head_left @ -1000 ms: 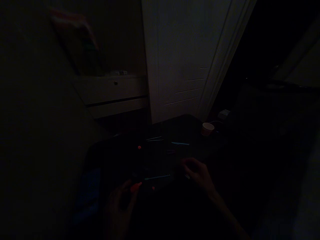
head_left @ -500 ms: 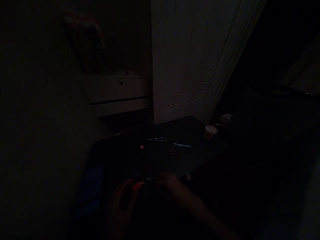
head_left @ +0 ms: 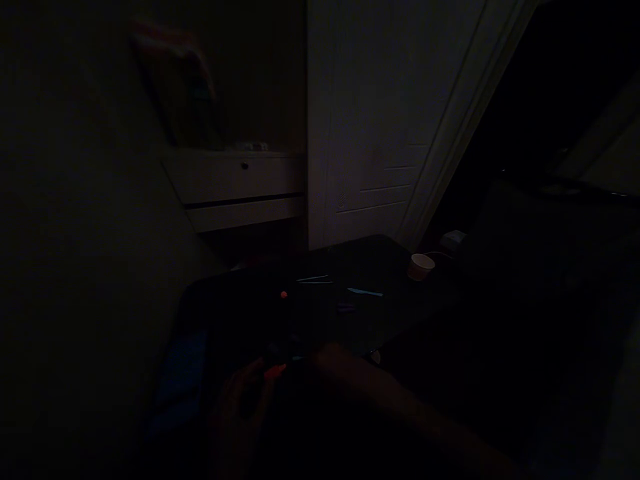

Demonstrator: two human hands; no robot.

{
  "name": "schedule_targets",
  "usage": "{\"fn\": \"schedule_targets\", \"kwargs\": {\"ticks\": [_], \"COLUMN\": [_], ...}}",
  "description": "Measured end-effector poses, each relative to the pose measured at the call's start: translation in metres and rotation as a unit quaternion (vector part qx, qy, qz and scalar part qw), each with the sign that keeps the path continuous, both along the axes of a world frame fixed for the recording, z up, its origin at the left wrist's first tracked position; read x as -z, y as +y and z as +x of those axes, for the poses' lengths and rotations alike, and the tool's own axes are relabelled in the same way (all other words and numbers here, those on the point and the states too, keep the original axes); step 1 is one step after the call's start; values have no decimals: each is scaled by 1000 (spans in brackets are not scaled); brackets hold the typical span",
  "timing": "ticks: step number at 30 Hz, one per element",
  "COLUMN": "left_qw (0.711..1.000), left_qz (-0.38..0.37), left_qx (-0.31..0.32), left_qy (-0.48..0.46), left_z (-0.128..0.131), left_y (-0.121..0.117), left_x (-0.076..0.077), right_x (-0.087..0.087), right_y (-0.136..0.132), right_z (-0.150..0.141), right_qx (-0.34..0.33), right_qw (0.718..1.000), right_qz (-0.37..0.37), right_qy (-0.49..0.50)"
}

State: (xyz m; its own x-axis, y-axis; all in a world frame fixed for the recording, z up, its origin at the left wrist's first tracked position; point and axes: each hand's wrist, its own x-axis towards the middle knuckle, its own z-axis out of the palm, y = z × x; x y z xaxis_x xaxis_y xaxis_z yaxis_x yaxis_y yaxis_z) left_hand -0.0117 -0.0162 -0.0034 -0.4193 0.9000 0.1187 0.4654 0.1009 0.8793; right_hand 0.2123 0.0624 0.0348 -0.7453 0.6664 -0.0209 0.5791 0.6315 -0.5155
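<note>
The scene is very dark. My left hand pinches a small bright orange piece between thumb and fingers; its kind I cannot make out. Just to the right, my right hand is closed around a thin pale-blue tool, whose tip points left toward the orange piece with a small gap between them. Most of the tool is hidden in the fingers. Two dim dark lumps lie on the dark table just beyond my hands.
A small orange ball, two thin sticks, a pale-blue plastic knife and purple pieces lie farther back. A paper cup stands at the right. At the left is a blue flat object. Drawers and a door stand behind.
The tool's visible part has shortened slightly and my right forearm and hand have shifted a little. My left hand keeps the orange piece in nearly the same place. The view has moved slightly.
</note>
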Motion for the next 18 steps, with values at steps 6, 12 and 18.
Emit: {"fn": "schedule_targets", "kwargs": {"ticks": [6,12,18], "left_qw": [1000,1000,1000], "left_qz": [-8,-7,-3], "left_qx": [-3,-8,-9], "left_qy": [-11,-9,-15], "left_z": [-1,-2,-2], "left_y": [-2,-3,-3], "left_x": [1,7,5], "right_x": [1,-29,-24], "right_y": [0,37,127], "right_z": [-2,8,-43], "right_qx": [-47,1,35], "right_qw": [998,996,994], "right_qz": [31,69,87], "right_qy": [-8,59,55]}}
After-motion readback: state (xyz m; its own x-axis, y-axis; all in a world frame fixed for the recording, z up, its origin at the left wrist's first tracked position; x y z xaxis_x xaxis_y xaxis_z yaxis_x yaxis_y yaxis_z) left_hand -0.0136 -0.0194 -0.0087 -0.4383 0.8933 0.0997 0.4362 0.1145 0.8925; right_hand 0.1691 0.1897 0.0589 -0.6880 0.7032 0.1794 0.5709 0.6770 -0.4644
